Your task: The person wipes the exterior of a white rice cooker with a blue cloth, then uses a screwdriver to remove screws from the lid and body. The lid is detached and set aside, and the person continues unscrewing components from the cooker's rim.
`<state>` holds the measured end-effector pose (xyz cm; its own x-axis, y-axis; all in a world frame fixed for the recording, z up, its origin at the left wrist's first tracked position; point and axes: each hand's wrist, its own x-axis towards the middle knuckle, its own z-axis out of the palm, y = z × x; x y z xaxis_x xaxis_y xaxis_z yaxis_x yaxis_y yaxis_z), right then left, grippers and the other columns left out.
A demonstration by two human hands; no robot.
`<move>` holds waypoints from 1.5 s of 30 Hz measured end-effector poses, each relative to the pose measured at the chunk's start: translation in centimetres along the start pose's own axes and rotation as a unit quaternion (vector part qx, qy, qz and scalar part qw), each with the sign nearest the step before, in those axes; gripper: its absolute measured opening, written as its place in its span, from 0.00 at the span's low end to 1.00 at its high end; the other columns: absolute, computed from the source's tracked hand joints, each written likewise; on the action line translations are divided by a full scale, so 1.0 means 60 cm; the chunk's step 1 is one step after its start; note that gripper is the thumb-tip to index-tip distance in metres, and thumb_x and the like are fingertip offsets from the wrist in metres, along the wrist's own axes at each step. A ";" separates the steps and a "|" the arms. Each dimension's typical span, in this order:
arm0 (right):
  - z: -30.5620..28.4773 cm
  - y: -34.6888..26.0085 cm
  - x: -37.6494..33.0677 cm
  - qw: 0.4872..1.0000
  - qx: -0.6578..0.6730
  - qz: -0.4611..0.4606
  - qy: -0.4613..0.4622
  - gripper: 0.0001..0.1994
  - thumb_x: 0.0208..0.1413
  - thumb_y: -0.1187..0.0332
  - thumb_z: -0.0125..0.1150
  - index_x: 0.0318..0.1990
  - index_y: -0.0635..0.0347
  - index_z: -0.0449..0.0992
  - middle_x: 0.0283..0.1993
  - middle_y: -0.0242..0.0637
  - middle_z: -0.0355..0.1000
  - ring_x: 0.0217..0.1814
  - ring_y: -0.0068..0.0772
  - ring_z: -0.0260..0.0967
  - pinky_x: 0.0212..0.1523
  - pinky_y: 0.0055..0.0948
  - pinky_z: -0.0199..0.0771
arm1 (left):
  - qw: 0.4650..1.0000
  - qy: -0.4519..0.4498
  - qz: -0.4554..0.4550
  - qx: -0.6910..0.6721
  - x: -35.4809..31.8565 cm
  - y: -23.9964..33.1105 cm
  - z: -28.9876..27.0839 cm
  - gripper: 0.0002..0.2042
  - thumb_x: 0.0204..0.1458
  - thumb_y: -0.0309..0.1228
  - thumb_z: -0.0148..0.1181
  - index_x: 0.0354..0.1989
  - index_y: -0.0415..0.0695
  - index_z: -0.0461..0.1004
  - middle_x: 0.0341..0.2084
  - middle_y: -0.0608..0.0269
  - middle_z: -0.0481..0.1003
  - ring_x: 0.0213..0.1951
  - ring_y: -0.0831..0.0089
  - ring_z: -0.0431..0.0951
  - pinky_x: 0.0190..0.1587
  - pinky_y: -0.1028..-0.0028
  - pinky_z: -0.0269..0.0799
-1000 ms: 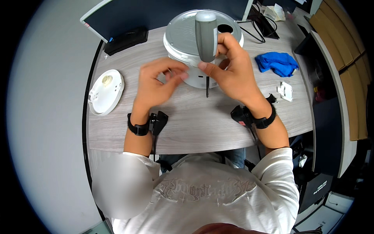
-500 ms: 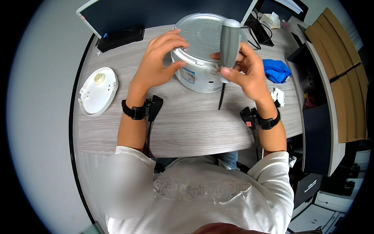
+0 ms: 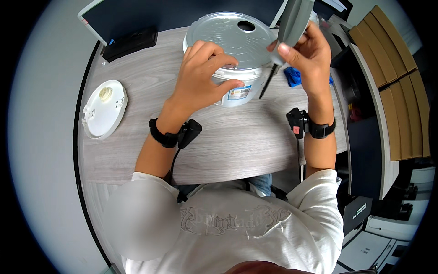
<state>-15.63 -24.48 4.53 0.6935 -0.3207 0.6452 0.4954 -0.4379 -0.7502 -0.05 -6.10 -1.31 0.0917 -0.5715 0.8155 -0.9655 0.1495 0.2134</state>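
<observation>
While closed around the grey power screwdriver (image 3: 294,20) at the upper right of the frame, keeps the right hand (image 3: 305,50) in a full grip on the handle, with the thumb laid across its lower end and the thin black bit (image 3: 268,83) slanting down and to the left, its tip hanging clear beside the white pot. Places the left hand (image 3: 205,77) over the near edge of the upturned white pot (image 3: 228,50) at upper centre, fingers curled, thumb and forefinger drawn close together against the rim just above the small label; cannot tell whether that grip pinches something small or only rests on the wall. Shows the pot standing base-up on the grey wood-grain tabletop (image 3: 228,146), its silvery ribbed base plate facing the camera with one round hole near the far edge. Looks, by judgement, like a pause between fastenings: tool lifted off, free hand busy at the rim. Bringing the bit back onto the plate calls for a steady pot under the left hand and a bit held upright rather than slanted, since a tilted tip could skid across the ribbed metal. Leaves a round white disc (image 3: 104,108) lying flat at the left of the frame, well apart from the pot, a black box (image 3: 130,43) at the upper left, and a blue cloth (image 3: 294,76) just behind the bit. Carries a black wrist strap (image 3: 171,137) with a small device on each forearm.
</observation>
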 end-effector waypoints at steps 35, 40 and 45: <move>0.056 -0.006 0.082 0.987 0.146 -0.068 0.004 0.21 0.59 0.79 0.64 0.57 0.68 0.64 0.48 0.38 0.74 0.42 0.19 0.72 0.42 0.19 0.75 | 0.978 -0.052 -0.098 -0.174 0.045 -0.001 0.007 0.05 0.56 0.27 0.62 0.35 0.39 0.81 0.24 0.61 0.76 0.25 0.69 0.74 0.28 0.72 0.67; 0.046 0.008 0.082 0.980 0.170 -0.086 -0.056 0.20 0.60 0.79 0.63 0.58 0.68 0.63 0.49 0.39 0.74 0.44 0.19 0.72 0.44 0.18 0.76 | 0.981 -0.076 -0.082 -0.159 0.046 -0.006 0.005 0.08 0.60 0.29 0.60 0.42 0.39 0.81 0.29 0.62 0.79 0.30 0.74 0.77 0.33 0.76 0.70; 0.046 0.008 0.085 0.981 0.162 -0.065 -0.082 0.24 0.61 0.77 0.62 0.62 0.69 0.63 0.48 0.42 0.75 0.48 0.25 0.75 0.49 0.24 0.78 | 0.978 -0.057 -0.096 -0.179 0.052 0.007 0.006 0.11 0.64 0.31 0.55 0.48 0.41 0.81 0.34 0.61 0.82 0.36 0.73 0.81 0.39 0.75 0.74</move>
<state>-10.41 -23.99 7.07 0.6744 -0.1292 0.7270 0.7075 -0.1687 -0.6863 -0.25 -8.14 1.12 0.2148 -0.6997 0.6814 -0.7841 0.2925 0.5474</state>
